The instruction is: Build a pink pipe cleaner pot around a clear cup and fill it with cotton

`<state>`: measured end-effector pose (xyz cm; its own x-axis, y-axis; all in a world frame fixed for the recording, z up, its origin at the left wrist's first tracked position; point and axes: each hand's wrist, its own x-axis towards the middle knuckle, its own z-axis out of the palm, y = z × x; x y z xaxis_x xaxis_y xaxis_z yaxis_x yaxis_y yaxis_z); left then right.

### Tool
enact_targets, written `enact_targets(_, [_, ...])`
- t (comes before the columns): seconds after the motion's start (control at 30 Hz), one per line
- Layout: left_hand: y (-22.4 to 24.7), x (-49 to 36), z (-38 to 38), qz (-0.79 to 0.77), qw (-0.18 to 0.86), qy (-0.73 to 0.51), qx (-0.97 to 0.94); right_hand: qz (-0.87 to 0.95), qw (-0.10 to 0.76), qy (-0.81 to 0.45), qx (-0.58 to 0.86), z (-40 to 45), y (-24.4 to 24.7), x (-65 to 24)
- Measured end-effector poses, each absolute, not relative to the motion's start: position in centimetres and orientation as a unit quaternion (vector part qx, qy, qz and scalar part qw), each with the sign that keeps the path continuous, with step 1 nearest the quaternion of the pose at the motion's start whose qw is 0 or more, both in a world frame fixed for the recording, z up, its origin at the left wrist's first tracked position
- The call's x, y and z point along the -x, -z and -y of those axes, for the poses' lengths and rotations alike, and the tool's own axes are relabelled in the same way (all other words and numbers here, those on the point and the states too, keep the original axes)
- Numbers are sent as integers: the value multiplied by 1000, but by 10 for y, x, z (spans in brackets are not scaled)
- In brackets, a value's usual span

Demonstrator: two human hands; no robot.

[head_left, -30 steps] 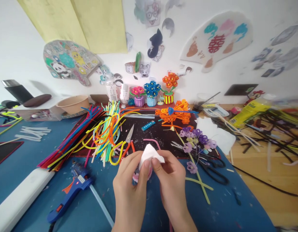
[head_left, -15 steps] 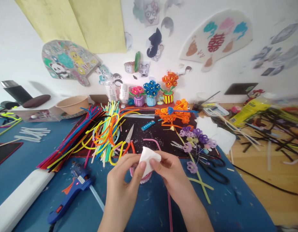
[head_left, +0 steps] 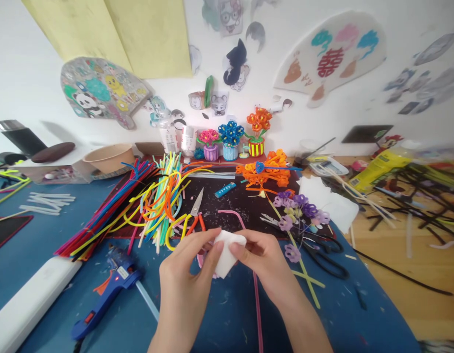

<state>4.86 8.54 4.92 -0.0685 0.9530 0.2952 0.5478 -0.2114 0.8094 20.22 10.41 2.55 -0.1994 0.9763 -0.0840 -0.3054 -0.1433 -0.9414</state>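
Between my two hands is a small white piece (head_left: 227, 252) that looks like foam or folded paper. My left hand (head_left: 190, 267) pinches its left side, thumb in front and fingers behind. On the right edge, my right hand (head_left: 261, 257) grips it the same way. Behind the piece a pink rounded thing (head_left: 201, 264) is mostly hidden by it and my left hand. A pink pipe cleaner (head_left: 258, 309) runs down the blue table from under my hands. Another pink pipe cleaner (head_left: 234, 214) curves up onto the dark mat.
A blue glue gun (head_left: 114, 287) lies left, near a bundle of pipe cleaners (head_left: 109, 211). Yellow-handled scissors (head_left: 197, 203) and a blue lighter (head_left: 226, 189) rest on the mat (head_left: 245, 198). Black scissors (head_left: 324, 255), purple flowers (head_left: 293, 252) and white sheets (head_left: 333, 206) are at right.
The white piece has been tilted and lowered slightly between my fingers, its pointed top no longer sticking up. It covers more of the pink thing behind. Both hands keep their pinch.
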Motion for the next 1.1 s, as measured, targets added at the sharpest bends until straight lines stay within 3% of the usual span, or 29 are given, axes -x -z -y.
enact_targets(0.57, [-59, -41, -100, -505, 137, -346, -779, 457, 477, -635, 401, -106, -29, -205])
enact_targets(0.77, [-62, -41, -107, -482, 78, -281, -826, 551, 432, -565, 436, -110, -34, -209])
enact_targets(0.9, [-58, -43, -103, -519, 50, -297, -800, 537, 466, -550, 439, -108, -33, -205])
enact_targets(1.1, [-38, -55, -84, -546, -184, -400, -713, 439, 575, -481, 495, -101, -20, -192])
